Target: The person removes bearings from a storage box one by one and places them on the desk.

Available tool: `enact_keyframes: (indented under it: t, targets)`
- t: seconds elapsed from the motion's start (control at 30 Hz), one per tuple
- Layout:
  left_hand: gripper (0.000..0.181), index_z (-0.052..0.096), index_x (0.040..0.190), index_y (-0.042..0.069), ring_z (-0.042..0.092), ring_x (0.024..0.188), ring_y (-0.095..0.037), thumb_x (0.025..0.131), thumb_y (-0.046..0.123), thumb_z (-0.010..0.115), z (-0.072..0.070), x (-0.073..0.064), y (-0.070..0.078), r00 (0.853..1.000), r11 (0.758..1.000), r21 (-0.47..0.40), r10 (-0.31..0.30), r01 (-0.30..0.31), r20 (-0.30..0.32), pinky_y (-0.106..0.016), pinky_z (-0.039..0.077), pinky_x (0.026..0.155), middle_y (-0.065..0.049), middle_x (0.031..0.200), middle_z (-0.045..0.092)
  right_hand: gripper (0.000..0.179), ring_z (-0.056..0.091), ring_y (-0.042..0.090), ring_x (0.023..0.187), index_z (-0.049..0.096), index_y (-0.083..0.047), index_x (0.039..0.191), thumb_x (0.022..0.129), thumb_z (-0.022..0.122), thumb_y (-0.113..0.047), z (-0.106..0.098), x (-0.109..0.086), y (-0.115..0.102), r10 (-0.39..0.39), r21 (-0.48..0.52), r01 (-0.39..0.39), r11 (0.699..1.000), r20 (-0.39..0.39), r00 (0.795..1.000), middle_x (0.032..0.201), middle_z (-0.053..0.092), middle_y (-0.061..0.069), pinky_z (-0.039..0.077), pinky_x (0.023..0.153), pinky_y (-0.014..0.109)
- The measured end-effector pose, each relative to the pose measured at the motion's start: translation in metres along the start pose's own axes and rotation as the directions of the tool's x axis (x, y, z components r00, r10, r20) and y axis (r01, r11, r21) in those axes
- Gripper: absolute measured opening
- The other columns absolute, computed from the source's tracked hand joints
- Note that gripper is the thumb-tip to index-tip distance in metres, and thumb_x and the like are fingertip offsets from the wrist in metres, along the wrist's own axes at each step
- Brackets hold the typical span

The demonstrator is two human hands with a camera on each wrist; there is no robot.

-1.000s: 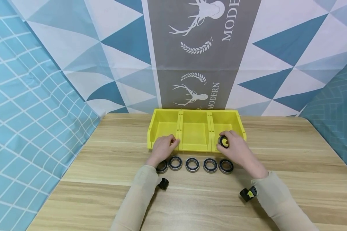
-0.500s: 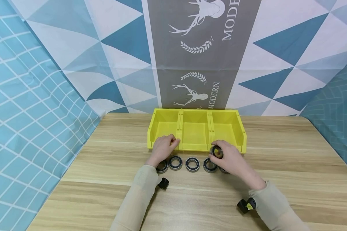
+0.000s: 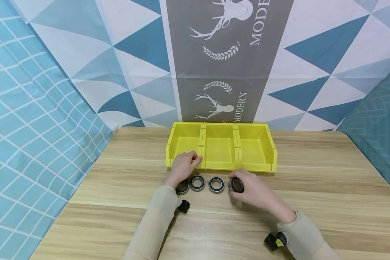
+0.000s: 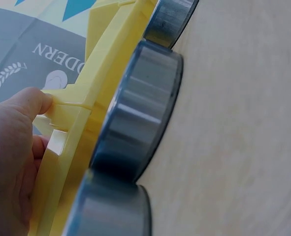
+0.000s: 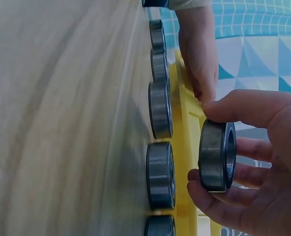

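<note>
My right hand (image 3: 255, 189) pinches a bearing (image 5: 212, 156), a dark-faced steel ring, between thumb and fingers. In the right wrist view it is held apart from the row on the tabletop. From the head it overlaps the row's right part, and the hand hides the rightmost bearing there. Several like bearings lie flat in this row, among them one bearing (image 3: 216, 185) left of the right hand. My left hand (image 3: 183, 166) grips the front of the yellow bins near the left divider, thumb (image 4: 42, 102) on the edge. Its wrist covers part of the leftmost bearing (image 3: 182, 187).
Three joined yellow bins (image 3: 219, 166) stand behind the row, with bare floors showing. The wooden table (image 3: 208, 231) spreads in front and to both sides. A patterned cloth backdrop (image 3: 143, 72) rises along the table's back edge.
My right hand has moved from the front of the right bin down and left toward me with the bearing, and now hangs over the row. The left hand stays put.
</note>
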State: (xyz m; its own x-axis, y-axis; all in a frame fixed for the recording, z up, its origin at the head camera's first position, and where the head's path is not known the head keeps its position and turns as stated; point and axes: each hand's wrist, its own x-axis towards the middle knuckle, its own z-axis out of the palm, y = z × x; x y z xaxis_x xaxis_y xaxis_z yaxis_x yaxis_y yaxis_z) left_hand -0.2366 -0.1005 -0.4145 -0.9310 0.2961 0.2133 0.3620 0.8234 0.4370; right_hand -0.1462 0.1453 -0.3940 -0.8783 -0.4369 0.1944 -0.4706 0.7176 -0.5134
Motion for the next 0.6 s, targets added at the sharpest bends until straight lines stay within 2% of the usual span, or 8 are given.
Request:
enact_keyframes:
  t: [0.17,0.37,0.6]
  targets:
    - [0.031,0.053,0.075,0.016,0.041,0.061,-0.014,0.093,0.041,0.045,0.0,0.0,0.0,1.0,1.0,0.003,0.006,-0.006,-0.005,-0.029,0.031,0.065,0.004,0.059,0.045,0.044,0.058,0.018,0.089,0.058,-0.011,0.108,0.069,0.073,-0.022,0.002,-0.003,-0.005,-0.039,-0.046,0.041,0.998,0.048,0.998,0.103,0.058,0.001,0.048,0.075,0.035]
    - [0.031,0.053,0.076,0.016,0.042,0.062,-0.015,0.092,0.041,0.046,0.0,0.0,0.0,1.0,1.0,0.009,-0.008,0.008,0.0,-0.029,0.031,0.066,0.004,0.059,0.045,0.042,0.057,0.02,0.096,0.06,-0.014,0.108,0.07,0.074,-0.026,0.005,-0.006,-0.012,-0.065,-0.105,0.078,0.991,0.124,0.99,0.109,0.056,0.003,0.048,0.08,0.039]
    - [0.031,0.053,0.076,0.016,0.042,0.062,-0.015,0.093,0.041,0.045,0.0,0.0,0.0,1.0,1.0,0.008,-0.01,0.01,0.005,-0.03,0.031,0.066,0.004,0.059,0.045,0.039,0.056,0.017,0.097,0.061,-0.014,0.105,0.07,0.074,-0.024,0.012,-0.008,-0.018,-0.1,-0.117,0.121,0.986,0.171,0.98,0.109,0.054,0.0,0.048,0.08,0.037]
